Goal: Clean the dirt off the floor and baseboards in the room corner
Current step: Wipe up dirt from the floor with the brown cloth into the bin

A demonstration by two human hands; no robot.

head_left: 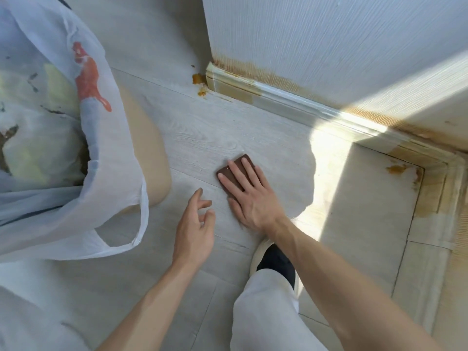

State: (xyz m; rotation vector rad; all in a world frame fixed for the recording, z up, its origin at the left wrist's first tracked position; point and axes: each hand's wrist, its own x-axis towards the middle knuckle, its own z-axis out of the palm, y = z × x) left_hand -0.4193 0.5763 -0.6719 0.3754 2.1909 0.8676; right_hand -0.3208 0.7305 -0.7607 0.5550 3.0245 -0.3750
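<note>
Right hand (249, 196) presses flat on brown pad (234, 171), grip apart; left hand (196, 224) relaxed alongside.

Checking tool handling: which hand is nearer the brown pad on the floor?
Right. The right hand lies flat on the brown pad, pressing it; the left hand hovers beside it, not touching.

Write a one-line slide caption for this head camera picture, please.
Right hand presses a brown pad flat on the floor; orange dirt waits by the baseboard.
</note>
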